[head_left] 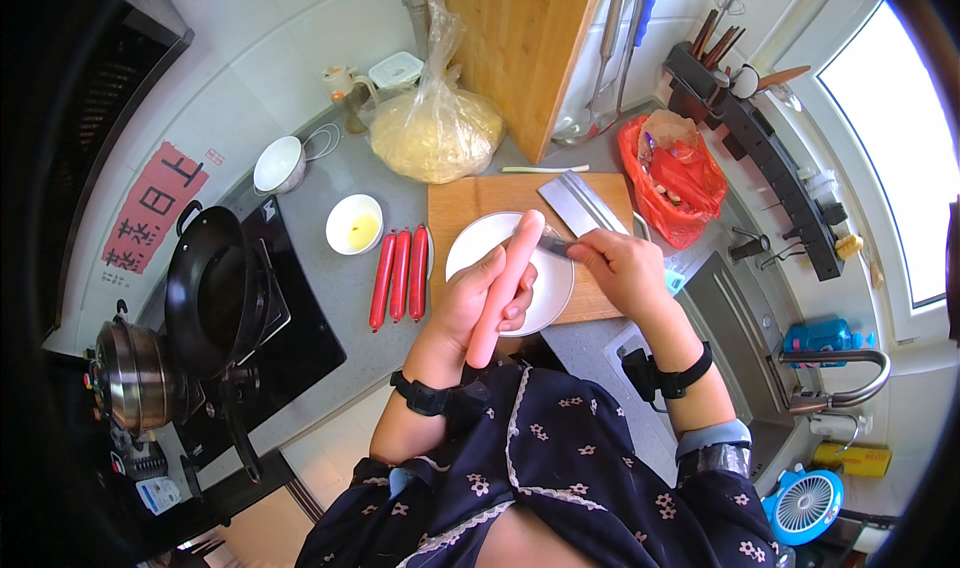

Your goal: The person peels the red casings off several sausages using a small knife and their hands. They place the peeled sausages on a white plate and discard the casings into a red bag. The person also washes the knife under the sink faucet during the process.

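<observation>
My left hand [484, 290] is wrapped around a peeled pink sausage [505, 290], tilted with its upper end leaning right. My right hand [619, 264] grips the dark handle of a small tool, probably a knife or peeler [553, 244], whose blurred front end is close beside the sausage's upper part. Below both hands lies a white plate [553, 298] on a wooden cutting board [469, 191]. A cleaver [581, 203] rests on the board behind the plate. Three red-wrapped sausages [400, 274] lie side by side on the counter, left of the board.
A white bowl with yellow liquid [355, 224] stands left of the board. Behind are a knotted plastic bag of yellow food [437, 129], a green onion stalk [545, 169] and a red plastic bag [673, 182]. A wok [214, 290] sits on the cooktop at left; a sink [731, 305] is at right.
</observation>
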Motion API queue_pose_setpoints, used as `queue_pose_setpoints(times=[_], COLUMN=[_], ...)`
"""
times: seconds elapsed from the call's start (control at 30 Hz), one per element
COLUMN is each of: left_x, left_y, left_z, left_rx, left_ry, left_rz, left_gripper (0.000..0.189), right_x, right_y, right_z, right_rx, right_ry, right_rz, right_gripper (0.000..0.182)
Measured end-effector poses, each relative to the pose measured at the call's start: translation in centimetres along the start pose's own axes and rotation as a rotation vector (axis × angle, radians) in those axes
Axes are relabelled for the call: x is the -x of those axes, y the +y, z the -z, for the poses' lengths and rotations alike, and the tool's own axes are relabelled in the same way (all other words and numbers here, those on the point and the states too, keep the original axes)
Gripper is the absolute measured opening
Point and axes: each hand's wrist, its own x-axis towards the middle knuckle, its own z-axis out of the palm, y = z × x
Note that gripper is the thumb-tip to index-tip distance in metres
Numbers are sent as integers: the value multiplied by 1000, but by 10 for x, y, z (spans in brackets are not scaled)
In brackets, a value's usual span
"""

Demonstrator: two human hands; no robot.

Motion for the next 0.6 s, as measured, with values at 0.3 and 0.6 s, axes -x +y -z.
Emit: queue_pose_setpoints(times=[0.3, 0.6], left_x=[-4, -2], left_y=[-2, -1], left_z=[-1, -6], left_rx=[12, 3], left_ry=[15, 13], left_rz=[-16, -17], left_gripper=[53, 63], right_x=[3, 20], right_y=[-2, -7], right_z=[2, -10], right_rx=[67, -4], right_ry=[29, -76], right_rz=[81, 133], right_gripper=[19, 18])
